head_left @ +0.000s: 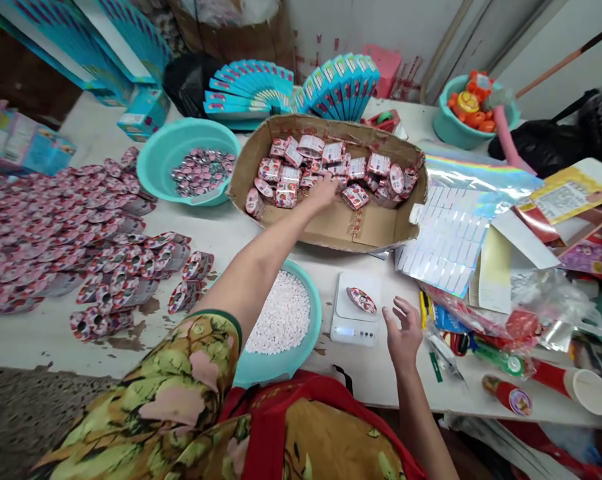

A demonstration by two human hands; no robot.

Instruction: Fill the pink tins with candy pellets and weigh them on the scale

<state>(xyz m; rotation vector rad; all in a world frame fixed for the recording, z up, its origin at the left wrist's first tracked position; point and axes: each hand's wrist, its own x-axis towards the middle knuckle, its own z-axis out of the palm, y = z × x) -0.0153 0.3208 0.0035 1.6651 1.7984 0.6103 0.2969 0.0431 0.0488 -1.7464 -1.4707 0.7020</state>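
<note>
Item, step in hand: our left hand is in the cardboard box, over the printed packets, which lie loosely heaped at varied angles. Forearm: extended forward and across from our left, wrist above the near packets, palm down. Fingers: bent downward, tips partly hidden; whether they are clamped on a packet, we cannot tell.

Item, right hand: raised just beside the digital scale, on its right. Fingers apart and loosely curled, palm turned toward the scale, nothing held. Forearm rises from the near edge of the table.

Item, single packet: on the scale's platform, its oval end facing up, touched by neither hand.

Item, handling, in our judgement: lifting one packet from the heap calls for a narrow pinch on its sides and a straight rise, lest its neighbours tip or cling.

Item, surroundings: one turquoise tub of white pellets left of the scale; another basin of shiny discs beside the box; massed packets at far left.
</note>
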